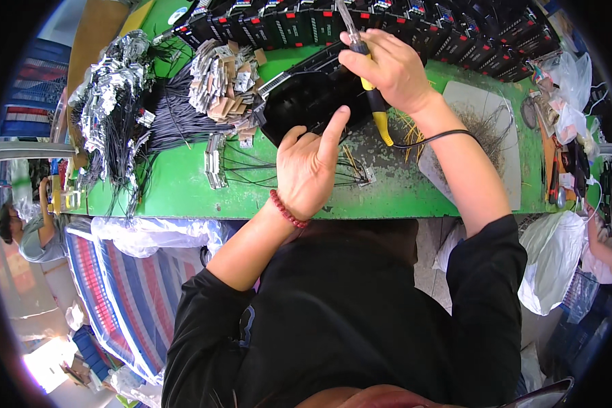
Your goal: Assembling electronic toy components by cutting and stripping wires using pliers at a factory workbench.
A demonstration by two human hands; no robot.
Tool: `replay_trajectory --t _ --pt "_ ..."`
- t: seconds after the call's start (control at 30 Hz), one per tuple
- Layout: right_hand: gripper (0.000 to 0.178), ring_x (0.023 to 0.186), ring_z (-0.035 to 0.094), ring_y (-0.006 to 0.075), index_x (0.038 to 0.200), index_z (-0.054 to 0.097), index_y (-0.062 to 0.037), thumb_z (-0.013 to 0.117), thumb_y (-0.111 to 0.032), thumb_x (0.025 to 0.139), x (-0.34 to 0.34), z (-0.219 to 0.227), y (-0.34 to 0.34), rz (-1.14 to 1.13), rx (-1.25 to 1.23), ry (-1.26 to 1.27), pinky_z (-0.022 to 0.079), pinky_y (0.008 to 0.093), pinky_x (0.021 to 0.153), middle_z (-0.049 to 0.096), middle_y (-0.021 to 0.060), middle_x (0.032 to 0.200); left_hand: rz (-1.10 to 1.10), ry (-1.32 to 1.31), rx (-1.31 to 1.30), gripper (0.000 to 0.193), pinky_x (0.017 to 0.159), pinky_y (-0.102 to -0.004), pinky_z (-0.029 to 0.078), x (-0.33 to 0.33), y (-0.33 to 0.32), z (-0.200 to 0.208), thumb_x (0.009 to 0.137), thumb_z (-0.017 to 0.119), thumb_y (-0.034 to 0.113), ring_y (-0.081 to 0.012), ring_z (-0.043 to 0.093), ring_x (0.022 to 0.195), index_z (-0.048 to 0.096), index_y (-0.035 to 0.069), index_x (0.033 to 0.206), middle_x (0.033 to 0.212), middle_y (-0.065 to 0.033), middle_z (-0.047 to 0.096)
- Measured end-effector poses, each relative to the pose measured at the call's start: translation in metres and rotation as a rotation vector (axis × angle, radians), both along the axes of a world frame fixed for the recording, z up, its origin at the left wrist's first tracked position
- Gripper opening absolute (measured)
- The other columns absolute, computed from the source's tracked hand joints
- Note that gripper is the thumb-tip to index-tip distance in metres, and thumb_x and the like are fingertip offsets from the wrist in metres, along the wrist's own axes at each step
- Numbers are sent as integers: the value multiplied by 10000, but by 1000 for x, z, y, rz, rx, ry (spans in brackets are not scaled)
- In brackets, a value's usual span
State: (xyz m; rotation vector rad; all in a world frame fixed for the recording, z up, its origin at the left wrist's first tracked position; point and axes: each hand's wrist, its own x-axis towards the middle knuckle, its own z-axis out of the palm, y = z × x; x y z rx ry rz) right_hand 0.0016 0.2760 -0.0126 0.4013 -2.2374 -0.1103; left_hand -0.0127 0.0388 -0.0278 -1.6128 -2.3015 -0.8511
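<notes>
A black plastic housing [299,102] lies open side up on the green worktable, in front of my chest. My left hand [307,166] is at its near edge, palm turned up. The thumb stretches over the housing, apart from the partly curled fingers, and I see nothing gripped between them. Over the housing's right end, my right hand [394,71] is closed round a corded yellow-and-black soldering iron [376,112]. Its shaft points up and away from me, and its cable runs past my right forearm. A small silver part with thin black wires [214,161] lies left of my left hand.
Black units [313,27] with red marks line the table's far side. On the left are bundled black wires [115,102] and stacked tan-and-silver pieces [221,78]. Right, a pale board [469,102] carries fine wire scraps. Striped bags [126,279] stand below the table; a co-worker [30,234] is far left.
</notes>
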Motion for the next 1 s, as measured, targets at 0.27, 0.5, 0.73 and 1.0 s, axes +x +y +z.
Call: replay_trajectory --t 0.27,0.5,0.73,1.0 --pt "215 759 696 222 1003 643 3 708 23 798 99 -33 -75 9 -921 -42 549 302 674 701 105 850 -119 -301 111 119 727 -419 474 4 -4 -28 730 710 21 -296 587 727 661 37 837 758 -101 598" --pt "286 751 662 122 1061 575 -7 692 74 813 123 -62 -121 0 -1330 -162 528 257 685 678 99 892 -174 -228 68 97 695 -392 462 11 -4 -22 728 716 73 -284 590 705 636 62 782 722 -77 580" --pt "329 781 670 144 1123 514 -3 665 73 841 132 -78 -121 39 -1536 -65 531 261 705 684 121 847 -143 -343 97 87 675 -381 453 18 -5 -24 768 706 41 -290 600 715 633 49 815 770 -82 642" --pt "351 881 703 199 1130 533 27 663 122 819 137 -76 -120 92 -1289 -81 569 294 786 683 164 957 -120 -372 153 103 690 -378 467 16 -2 -29 740 719 61 -265 614 694 629 66 791 714 -63 616"
